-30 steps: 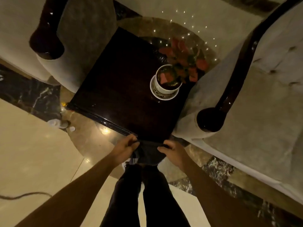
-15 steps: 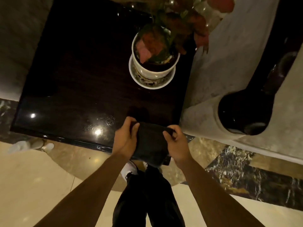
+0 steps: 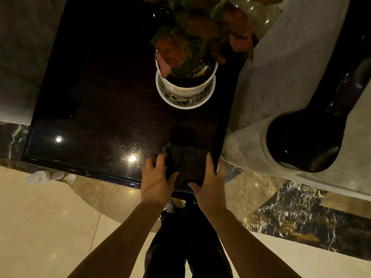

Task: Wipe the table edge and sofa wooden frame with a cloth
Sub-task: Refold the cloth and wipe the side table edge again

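A dark folded cloth (image 3: 187,164) lies over the near right corner of the glossy dark wooden table (image 3: 100,117). My left hand (image 3: 156,177) grips the cloth's left side, thumb pressed on top. My right hand (image 3: 206,179) holds its right side, fingers along the table's right edge. The table's near edge (image 3: 80,169) runs left from my hands. The sofa's dark wooden arm frame (image 3: 305,141) ends in a round knob to the right of the table, apart from both hands.
A white pot (image 3: 186,81) with a red-leaved plant stands on a saucer at the table's far right. Upholstered seats (image 3: 16,57) flank the table on both sides. Polished marble floor (image 3: 50,217) lies below, with my dark trousers (image 3: 188,247) between my arms.
The view has closed in on the table's near right corner. Both hands have carried the cloth from off the near edge up onto the table corner.
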Demonstrator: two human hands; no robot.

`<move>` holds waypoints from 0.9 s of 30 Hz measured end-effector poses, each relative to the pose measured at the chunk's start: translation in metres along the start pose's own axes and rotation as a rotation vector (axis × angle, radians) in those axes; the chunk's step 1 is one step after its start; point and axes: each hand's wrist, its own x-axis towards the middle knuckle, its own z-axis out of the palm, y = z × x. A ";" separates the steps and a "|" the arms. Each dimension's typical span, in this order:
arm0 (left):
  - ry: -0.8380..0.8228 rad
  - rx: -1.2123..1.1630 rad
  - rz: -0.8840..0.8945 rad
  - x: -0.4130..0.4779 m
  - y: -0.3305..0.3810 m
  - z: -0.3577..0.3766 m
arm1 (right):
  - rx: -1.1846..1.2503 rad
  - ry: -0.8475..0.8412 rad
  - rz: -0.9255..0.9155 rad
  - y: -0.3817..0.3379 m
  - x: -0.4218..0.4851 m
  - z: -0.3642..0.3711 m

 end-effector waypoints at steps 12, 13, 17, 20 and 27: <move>0.008 0.231 -0.079 -0.008 0.009 0.002 | -0.372 0.028 -0.188 0.004 -0.011 0.005; -0.010 0.249 -0.074 -0.010 0.009 0.001 | -0.473 -0.014 -0.243 0.005 -0.012 0.007; -0.156 0.306 -0.087 -0.023 0.007 -0.008 | -0.683 -0.195 -0.194 0.001 -0.011 0.009; -0.221 0.295 -0.152 -0.039 0.004 -0.030 | -0.721 -0.239 -0.151 -0.020 -0.016 -0.004; 0.049 0.396 -0.117 -0.152 0.001 -0.139 | -0.713 -0.201 -0.311 -0.095 -0.133 -0.027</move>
